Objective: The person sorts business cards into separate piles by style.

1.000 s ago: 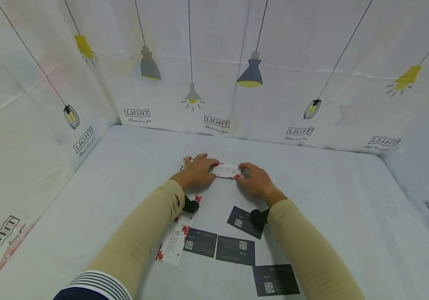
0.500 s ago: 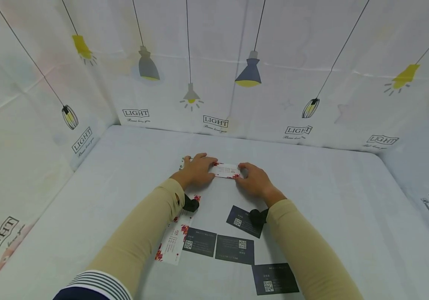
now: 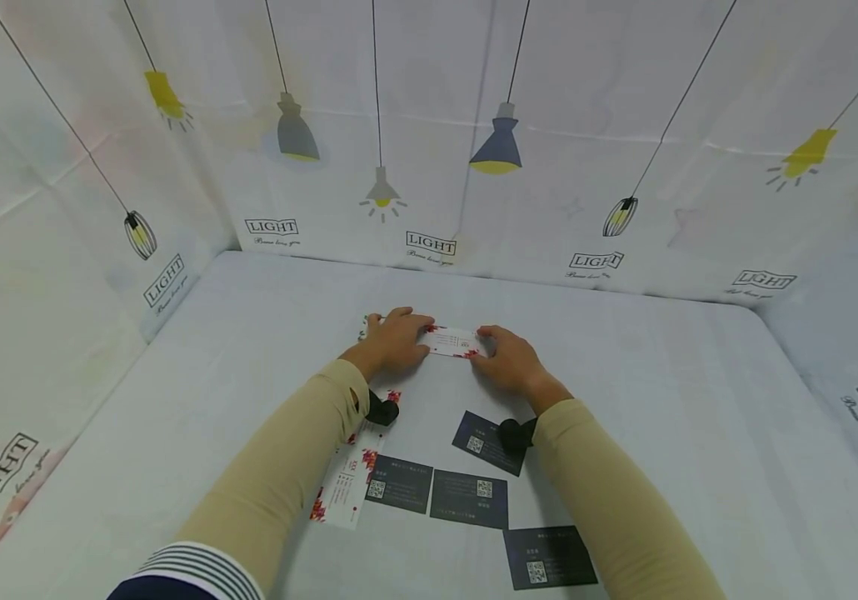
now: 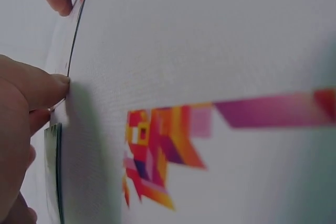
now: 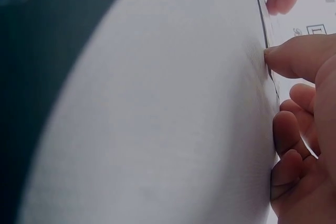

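A white business card with red leaf-like corners lies flat at the middle of the table, dark along its lower edge in the wrist views. My left hand pinches its left end between thumb and forefinger. At its right end, my right hand holds it the same way, the other fingers bent against the cloth. Beside the left hand a thin stack of cards shows edge-on; the hand covers most of it in the head view. Whether one card or several lie between the hands, I cannot tell.
White cards with red-orange patterns lie in a column partly under the left forearm. Dark cards with QR codes are spread nearer the front, one partly behind the right wrist camera. A lamp-printed curtain encloses the table.
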Demonstrator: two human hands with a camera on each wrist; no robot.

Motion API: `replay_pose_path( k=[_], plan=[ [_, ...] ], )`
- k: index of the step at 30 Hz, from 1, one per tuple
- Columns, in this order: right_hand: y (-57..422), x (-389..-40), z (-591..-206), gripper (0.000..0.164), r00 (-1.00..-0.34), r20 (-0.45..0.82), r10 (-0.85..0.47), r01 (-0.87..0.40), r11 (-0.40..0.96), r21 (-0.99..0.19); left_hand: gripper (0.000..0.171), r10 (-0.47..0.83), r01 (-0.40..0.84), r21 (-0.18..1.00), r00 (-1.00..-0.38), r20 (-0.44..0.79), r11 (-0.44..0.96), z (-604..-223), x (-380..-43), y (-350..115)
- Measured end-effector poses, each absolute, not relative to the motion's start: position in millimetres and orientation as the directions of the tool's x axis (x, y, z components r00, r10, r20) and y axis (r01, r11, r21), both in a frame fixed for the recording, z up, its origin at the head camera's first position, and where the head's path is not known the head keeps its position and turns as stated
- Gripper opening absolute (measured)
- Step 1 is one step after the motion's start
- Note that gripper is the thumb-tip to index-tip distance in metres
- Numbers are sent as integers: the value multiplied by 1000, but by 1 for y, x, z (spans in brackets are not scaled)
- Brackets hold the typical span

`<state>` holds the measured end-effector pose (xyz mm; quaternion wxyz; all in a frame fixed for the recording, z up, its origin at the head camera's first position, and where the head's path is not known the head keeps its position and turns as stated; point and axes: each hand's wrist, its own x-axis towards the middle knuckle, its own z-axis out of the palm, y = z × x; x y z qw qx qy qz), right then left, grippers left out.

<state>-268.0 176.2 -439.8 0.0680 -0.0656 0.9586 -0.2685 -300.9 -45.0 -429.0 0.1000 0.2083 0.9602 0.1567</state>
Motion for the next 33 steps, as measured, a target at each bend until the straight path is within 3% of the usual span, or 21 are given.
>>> replay_pose_path(
  k=[7,16,33],
  plan=[
    [177,-266,-440,60,-980,-112,-163,-76,831,-551,57,441,394,309,-892,-98,866,-434,-300,-48],
    [177,-249,-428,63,-977,-120,-177,-64,780,-623,57,478,418,383,-876,-70,823,-426,-284,-65],
    [169,-219,-419,62,-961,-61,-271,-166,737,-656,57,565,469,383,-803,-191,796,-419,-239,-105]
  ],
)
